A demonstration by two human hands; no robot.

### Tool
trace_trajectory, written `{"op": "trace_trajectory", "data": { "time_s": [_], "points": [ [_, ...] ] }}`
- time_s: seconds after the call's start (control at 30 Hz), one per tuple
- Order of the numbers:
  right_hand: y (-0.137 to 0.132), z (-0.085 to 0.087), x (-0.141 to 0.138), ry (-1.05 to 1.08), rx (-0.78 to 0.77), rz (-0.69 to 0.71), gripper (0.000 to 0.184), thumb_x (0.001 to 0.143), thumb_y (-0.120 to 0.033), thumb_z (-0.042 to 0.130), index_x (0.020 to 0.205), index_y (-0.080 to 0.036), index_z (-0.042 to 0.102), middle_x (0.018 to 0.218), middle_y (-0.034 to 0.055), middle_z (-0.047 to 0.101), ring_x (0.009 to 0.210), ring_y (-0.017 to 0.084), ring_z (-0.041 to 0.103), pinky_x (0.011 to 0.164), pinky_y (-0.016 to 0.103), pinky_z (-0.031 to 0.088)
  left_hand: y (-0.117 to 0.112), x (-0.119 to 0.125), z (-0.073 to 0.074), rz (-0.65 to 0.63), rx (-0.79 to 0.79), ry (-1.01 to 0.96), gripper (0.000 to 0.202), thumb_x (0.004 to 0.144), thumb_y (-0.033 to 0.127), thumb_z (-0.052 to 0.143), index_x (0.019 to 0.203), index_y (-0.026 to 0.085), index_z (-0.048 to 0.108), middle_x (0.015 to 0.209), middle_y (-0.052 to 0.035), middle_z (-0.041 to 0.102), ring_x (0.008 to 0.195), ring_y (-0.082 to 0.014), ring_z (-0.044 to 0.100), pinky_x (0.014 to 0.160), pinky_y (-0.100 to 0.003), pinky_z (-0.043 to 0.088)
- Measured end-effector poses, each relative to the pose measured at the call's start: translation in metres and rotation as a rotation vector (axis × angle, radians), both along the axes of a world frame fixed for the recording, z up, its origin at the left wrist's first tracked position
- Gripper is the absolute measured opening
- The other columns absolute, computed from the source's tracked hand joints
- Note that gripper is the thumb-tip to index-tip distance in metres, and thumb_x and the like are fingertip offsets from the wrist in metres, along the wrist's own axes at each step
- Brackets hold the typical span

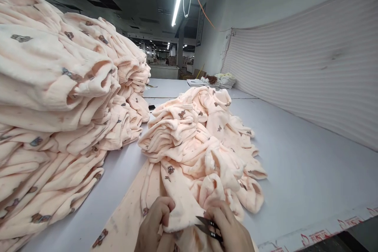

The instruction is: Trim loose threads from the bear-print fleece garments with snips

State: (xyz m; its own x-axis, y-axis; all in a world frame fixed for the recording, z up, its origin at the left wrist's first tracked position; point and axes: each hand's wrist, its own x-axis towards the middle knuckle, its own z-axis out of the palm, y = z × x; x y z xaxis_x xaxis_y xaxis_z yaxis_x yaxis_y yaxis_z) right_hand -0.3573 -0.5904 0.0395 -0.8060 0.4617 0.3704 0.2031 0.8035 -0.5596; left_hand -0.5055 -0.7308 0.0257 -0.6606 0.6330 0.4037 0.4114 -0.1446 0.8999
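My left hand [156, 220] is closed on the edge of a pale pink plush garment [181, 204] printed with small brown bears. In my right hand [228, 224] are black thread snips [210, 228], their pointed blades apart and aimed left, close to the garment's edge. Fingers of that hand also lie against the cloth. The garment belongs to a loose heap of similar fleece pieces [177, 126] whose cuff openings face right. Part of the cloth below my hands runs out of view.
A tall stack of matching pink garments [59, 86] rises on the left of the white table [295, 157]. Folded papers or cloths [224, 80] lie at the far end. A striped pale sheet [310, 63] hangs along the right. A small black object [151, 107] sits between the piles.
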Motion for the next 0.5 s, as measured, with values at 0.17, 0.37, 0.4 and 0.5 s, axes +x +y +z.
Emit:
{"op": "trace_trajectory", "data": {
  "time_s": [0.17, 0.37, 0.4, 0.5],
  "points": [
    [0.002, 0.023, -0.003, -0.029, -0.096, 0.135, 0.027, 0.083, -0.022, 0.057, 0.11, -0.024, 0.06, 0.098, 0.0042, 0.064, 0.086, 0.017, 0.065, 0.071, 0.021, 0.052, 0.003, -0.004, -0.004, -0.151, 0.049, -0.291, 0.032, 0.081, 0.023, 0.056, 0.062, 0.021, 0.03, 0.083, -0.0028, 0.053, 0.071, -0.0163, 0.049, 0.064, -0.024, 0.039],
    [-0.008, 0.015, -0.014, -0.115, 0.046, 0.098, 0.02, 0.09, -0.031, 0.053, 0.107, -0.026, 0.064, 0.089, 0.003, 0.07, 0.074, 0.019, 0.068, 0.062, 0.025, 0.052, 0.006, 0.0, 0.002, -0.14, 0.099, -0.696, 0.043, 0.067, 0.022, 0.076, 0.055, 0.019, 0.035, 0.082, -0.0007, 0.053, 0.07, -0.0141, 0.048, 0.064, -0.022, 0.041],
    [-0.009, 0.013, -0.015, -0.11, 0.047, 0.07, 0.02, 0.091, -0.029, 0.051, 0.105, -0.026, 0.065, 0.089, 0.0032, 0.07, 0.074, 0.019, 0.068, 0.062, 0.025, 0.052, 0.006, 0.001, 0.003, -0.14, 0.121, -0.743, 0.044, 0.066, 0.022, 0.077, 0.055, 0.019, 0.034, 0.082, -0.0004, 0.054, 0.071, -0.0143, 0.048, 0.065, -0.023, 0.041],
    [-0.008, 0.014, -0.016, -0.092, 0.021, 0.059, 0.019, 0.089, -0.027, 0.055, 0.105, -0.025, 0.064, 0.089, 0.0035, 0.069, 0.076, 0.019, 0.068, 0.063, 0.024, 0.052, 0.009, 0.003, 0.003, -0.149, 0.181, -0.833, 0.045, 0.065, 0.023, 0.078, 0.055, 0.019, 0.034, 0.081, -0.0005, 0.055, 0.073, -0.0149, 0.049, 0.068, -0.024, 0.042]
  ]
}}
